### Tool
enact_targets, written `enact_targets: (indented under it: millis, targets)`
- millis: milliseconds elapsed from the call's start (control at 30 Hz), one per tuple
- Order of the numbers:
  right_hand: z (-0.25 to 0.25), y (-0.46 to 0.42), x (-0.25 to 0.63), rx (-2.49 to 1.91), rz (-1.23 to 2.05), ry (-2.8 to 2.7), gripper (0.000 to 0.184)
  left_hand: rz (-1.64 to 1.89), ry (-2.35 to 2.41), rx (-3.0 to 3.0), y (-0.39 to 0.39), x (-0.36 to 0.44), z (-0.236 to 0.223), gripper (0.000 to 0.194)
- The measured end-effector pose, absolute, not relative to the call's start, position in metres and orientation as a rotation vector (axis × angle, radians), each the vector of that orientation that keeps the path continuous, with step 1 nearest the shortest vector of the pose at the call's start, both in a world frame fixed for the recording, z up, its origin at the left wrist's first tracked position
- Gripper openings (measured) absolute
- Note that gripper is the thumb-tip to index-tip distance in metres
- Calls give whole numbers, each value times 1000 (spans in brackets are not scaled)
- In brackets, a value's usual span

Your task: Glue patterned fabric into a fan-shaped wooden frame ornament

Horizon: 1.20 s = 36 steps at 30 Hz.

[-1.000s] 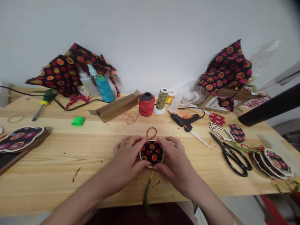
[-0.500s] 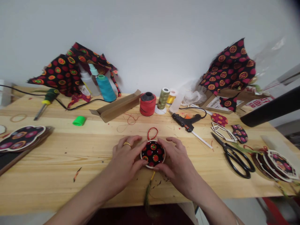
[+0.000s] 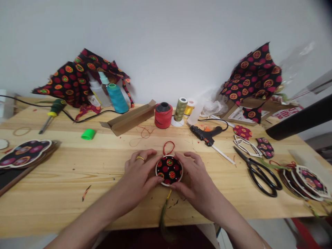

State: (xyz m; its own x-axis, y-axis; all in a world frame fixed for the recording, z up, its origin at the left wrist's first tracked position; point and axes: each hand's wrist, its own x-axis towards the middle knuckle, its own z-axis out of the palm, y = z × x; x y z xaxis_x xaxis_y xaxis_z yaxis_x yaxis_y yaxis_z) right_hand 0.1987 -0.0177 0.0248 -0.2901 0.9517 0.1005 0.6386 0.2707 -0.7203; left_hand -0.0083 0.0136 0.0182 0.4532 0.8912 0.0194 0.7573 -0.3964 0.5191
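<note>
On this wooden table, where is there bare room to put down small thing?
Bare wood shows between the green cap and the left hand, and between the right hand and the scissors. The back is mostly crowded, from the screwdriver to the labelled box; so is the right end, with the stacked ornaments.

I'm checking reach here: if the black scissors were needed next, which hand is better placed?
Probably the right hand: the black scissors lie on its side, with the left hand farther away. Both hands hold the round ornament.

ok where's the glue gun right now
In the head view, the glue gun lies right of centre, between the red spool and the scissors.
</note>
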Motion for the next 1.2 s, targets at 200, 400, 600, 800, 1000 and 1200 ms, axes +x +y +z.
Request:
enact_targets:
  millis: [200,400,600,800,1000,1200]
  targets:
    - [21,-20,201,-1348,808,-1932,61,403,1382,2246,14,-6,22,44]
    - [19,-21,203,-1351,771,-1815,44,338,1380,2212,15,-5,27,44]
    - [10,-20,206,-1458,676,-1623,27,328,1368,2191,16,-5,31,44]
    - [18,-23,214,-1633,677,-1517,22,535,1429,2015,13,-13,31,46]
    - [29,-22,230,-1704,724,-1424,32,633,1486,1675,4,-27,42,48]
    - [46,-28,255,-1659,779,-1399,20,671,1503,1578,2,-29,45,46]
